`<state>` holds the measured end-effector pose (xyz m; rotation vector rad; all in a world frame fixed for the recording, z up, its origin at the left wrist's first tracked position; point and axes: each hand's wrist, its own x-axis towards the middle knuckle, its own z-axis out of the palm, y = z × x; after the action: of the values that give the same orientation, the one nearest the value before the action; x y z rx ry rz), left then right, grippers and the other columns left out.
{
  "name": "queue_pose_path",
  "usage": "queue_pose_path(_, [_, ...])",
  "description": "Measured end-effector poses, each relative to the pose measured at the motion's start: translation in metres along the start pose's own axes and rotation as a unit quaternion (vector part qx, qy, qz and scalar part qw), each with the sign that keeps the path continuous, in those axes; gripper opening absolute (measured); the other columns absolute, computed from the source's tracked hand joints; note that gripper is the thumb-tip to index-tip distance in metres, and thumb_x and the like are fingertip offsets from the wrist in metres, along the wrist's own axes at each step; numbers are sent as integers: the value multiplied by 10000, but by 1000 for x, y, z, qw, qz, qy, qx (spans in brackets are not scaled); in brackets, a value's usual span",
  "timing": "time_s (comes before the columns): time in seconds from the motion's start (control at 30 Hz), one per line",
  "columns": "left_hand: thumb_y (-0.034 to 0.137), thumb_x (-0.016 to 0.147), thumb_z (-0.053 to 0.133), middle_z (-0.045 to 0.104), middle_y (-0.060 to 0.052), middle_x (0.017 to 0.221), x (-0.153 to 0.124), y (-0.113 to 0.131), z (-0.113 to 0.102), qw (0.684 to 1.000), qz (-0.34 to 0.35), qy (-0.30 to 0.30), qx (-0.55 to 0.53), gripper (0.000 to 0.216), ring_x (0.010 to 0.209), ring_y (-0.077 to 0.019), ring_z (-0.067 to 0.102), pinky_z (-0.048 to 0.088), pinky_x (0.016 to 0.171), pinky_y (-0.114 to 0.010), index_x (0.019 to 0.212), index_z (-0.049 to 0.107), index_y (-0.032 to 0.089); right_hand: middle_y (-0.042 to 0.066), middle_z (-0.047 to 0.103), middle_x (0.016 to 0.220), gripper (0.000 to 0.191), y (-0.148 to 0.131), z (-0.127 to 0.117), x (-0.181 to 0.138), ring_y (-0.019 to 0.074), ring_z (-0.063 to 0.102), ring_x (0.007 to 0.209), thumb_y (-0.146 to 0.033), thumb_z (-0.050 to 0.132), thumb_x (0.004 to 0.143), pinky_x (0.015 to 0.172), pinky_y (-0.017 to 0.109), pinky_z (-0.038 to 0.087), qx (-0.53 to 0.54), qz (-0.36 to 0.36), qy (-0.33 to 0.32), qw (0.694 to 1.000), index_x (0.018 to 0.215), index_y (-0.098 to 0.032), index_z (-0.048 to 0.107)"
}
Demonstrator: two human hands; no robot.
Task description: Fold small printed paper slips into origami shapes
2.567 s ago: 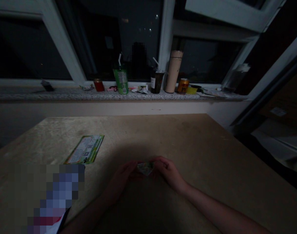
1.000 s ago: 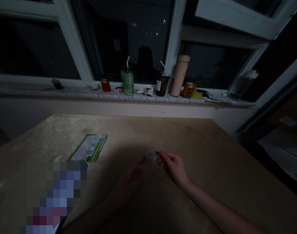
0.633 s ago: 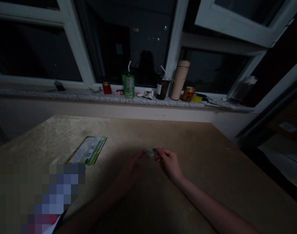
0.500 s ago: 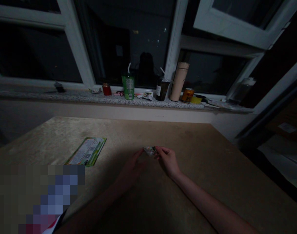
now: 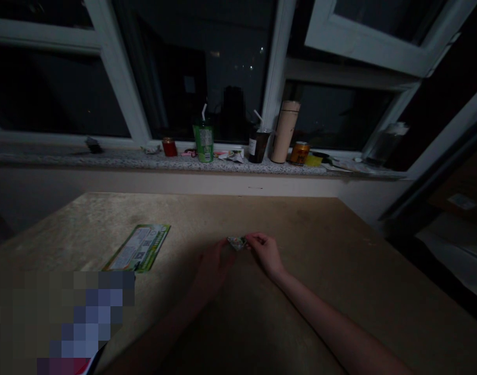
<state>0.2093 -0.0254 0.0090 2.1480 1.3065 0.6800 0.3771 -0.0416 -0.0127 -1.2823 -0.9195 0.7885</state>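
Observation:
Over the middle of the table a small crumpled triangular wrapper (image 5: 236, 242), silvery with green patches, is held between my two hands. My right hand (image 5: 266, 253) pinches its right corner between thumb and fingertips. From the other side my left hand (image 5: 211, 268), in shadow, has its fingertips on the left corner; the lower fingers are dim. To the left a flat green and white printed packet (image 5: 138, 247) lies on the table, apart from both hands.
The brown table (image 5: 301, 312) ends at a wall below a speckled window sill (image 5: 144, 160). Along the sill stand a red jar (image 5: 169, 147), a green cup (image 5: 204, 141), a dark drink cup (image 5: 258, 146), a beige flask (image 5: 285, 132) and a golden can (image 5: 300, 153). A pixelated patch covers the lower left.
The view has shifted slightly. The wrapper shows a little more of its face and sits slightly further left in view, with both hands still at its corners.

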Motion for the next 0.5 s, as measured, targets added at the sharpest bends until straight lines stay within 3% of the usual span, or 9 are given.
queue_pose_path(0.5, [290,905,466,595,-107,1233,-6,-6,-3,991,5,3,135,346,1183,-269,496,287,999,-443,1229,523,180,33,676,625,198,1,0,-8,169,623,587,-349,630,704,562,261,468,-104,-43,-4,994,702,-158,680])
